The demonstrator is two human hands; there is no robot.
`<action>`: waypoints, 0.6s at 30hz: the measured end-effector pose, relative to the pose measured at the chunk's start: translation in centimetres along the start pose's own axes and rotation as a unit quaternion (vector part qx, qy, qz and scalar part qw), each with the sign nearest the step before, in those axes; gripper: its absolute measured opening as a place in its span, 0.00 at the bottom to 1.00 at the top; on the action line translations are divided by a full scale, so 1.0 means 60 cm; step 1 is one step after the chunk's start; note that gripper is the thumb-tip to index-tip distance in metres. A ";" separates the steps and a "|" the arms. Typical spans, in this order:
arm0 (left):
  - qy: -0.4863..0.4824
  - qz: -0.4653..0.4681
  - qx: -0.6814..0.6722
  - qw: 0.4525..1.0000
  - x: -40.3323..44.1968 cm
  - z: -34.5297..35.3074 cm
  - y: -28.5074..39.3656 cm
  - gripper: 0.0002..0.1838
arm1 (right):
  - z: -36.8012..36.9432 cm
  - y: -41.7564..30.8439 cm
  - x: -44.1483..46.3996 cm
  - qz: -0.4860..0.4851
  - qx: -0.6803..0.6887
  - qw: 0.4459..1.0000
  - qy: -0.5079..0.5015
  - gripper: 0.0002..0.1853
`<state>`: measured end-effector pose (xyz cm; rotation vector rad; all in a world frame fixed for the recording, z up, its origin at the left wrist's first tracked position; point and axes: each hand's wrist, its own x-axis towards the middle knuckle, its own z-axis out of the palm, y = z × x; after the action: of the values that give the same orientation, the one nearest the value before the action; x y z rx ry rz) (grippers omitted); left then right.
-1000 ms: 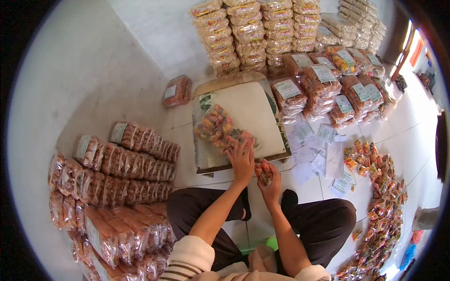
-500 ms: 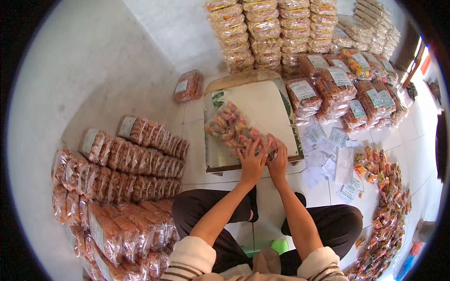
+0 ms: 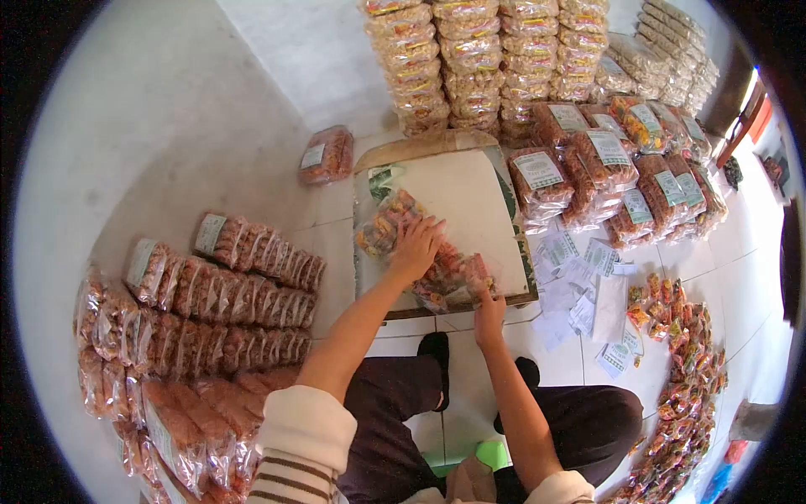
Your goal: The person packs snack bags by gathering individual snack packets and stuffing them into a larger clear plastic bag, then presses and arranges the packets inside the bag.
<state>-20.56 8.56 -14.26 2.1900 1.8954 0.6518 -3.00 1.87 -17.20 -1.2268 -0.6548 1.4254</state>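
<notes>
A clear plastic bag of small, colourful wrapped snacks (image 3: 449, 267) lies slantwise on a low, pale-topped table (image 3: 470, 189). My left hand (image 3: 415, 250) rests on the middle of the bag with its fingers stretched out flat. At the bag's near right end, the fingers of my right hand (image 3: 489, 317) are closed on the loose plastic. Part of the bag is hidden beneath my left hand.
Packed bags of brown snacks (image 3: 201, 332) stand in rows on the left, with one bag (image 3: 327, 156) apart. Labelled bags (image 3: 600, 160) and tall stacks (image 3: 470, 59) fill the back. Printed labels (image 3: 579, 273) and loose wrapped snacks (image 3: 688, 370) lie on the right.
My left hand has moved left and away from me, onto the bag's middle. My right hand has come slightly nearer to me and now pinches the bag's end.
</notes>
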 end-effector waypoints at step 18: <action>-0.007 0.023 -0.049 0.999 -0.023 0.004 0.002 0.21 | 0.050 0.014 0.045 -0.263 -0.249 0.930 -0.062 0.26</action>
<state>-20.50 7.27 -14.72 2.1770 1.7733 0.7190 -5.72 4.88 -17.87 -1.2149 -1.3814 0.9107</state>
